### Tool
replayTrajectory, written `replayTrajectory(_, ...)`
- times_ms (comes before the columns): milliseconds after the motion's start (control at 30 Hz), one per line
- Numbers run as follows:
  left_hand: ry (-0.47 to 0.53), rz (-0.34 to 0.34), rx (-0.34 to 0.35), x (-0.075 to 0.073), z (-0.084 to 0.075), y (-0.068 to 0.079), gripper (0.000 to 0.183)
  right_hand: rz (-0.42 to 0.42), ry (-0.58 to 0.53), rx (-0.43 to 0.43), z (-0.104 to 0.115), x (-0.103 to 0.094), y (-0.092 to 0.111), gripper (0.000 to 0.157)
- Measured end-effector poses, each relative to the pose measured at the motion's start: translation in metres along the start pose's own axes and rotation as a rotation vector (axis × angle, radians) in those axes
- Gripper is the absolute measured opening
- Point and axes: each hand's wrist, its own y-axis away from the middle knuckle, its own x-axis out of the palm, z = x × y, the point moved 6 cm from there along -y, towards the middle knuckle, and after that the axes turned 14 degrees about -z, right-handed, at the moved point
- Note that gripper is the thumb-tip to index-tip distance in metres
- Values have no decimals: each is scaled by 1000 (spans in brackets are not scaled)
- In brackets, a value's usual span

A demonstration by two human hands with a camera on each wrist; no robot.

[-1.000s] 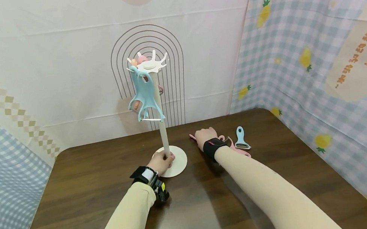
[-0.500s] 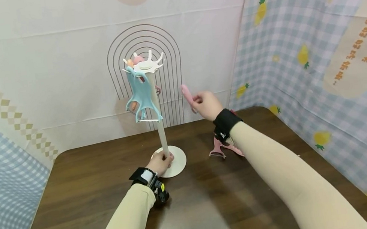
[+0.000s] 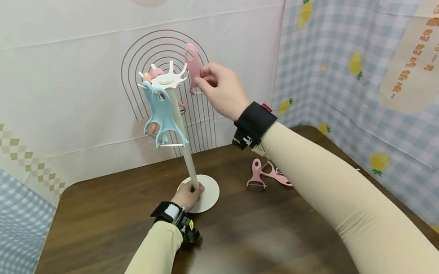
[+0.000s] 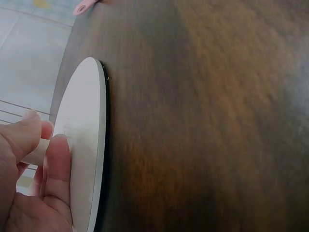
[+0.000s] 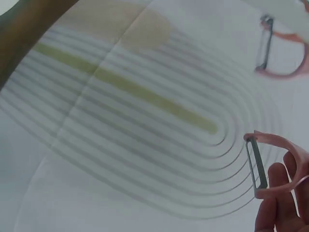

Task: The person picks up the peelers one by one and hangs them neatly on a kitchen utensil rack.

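My left hand (image 3: 188,195) grips the foot of a white stand's pole (image 3: 189,165), just above its round base (image 3: 211,197). In the left wrist view, thumb and fingers (image 4: 58,166) wrap the pole beside the disc. My right hand (image 3: 224,89) pinches a pink peeler (image 3: 193,63) upright, its holed handle end up, close to the right of the stand's hooked top (image 3: 168,80). The right wrist view shows that peeler's blade (image 5: 258,164) by my fingertips. Light blue peelers (image 3: 167,116) hang from the left hooks, with orange and pink ones partly hidden behind them.
Pink peelers (image 3: 256,174) lie on the brown table (image 3: 103,222) at the right, partly covered by my right forearm in the head view. A white cloth (image 3: 88,88) backs the table, and a blue checked cloth (image 3: 343,77) hangs on the right.
My right hand has lifted the pink peeler off the table and brought it up and left to the stand's top. My left hand has stayed on the pole.
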Motion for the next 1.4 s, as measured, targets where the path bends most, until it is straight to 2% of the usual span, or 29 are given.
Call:
replayTrajectory(167,33,1,-16,1,1,-2,14,13,-34,-36,15,12,1,14)
replayTrajectory(533,24,8,-26,1,-1,-1,14,32,51,-52,21,19,5,14)
replayTrajectory(833,27,8,-35,2,5,-1,15,37,105,-64,13,20,11,15)
replayTrajectory(967,27,6,-37,3,7,-1,14,61,171,-70,9,22,15,16)
replayTrajectory(1100,35,-1,-30,3,7,-2,14,91,187,-82,5,23,18,17)
replayTrajectory(1267,31,0,-9,3,6,-2,13,85,175,-96,-5,16,21,21)
replayTrajectory(1400,13,-8,13,-1,3,-1,14,65,193,-97,-20,8,24,23)
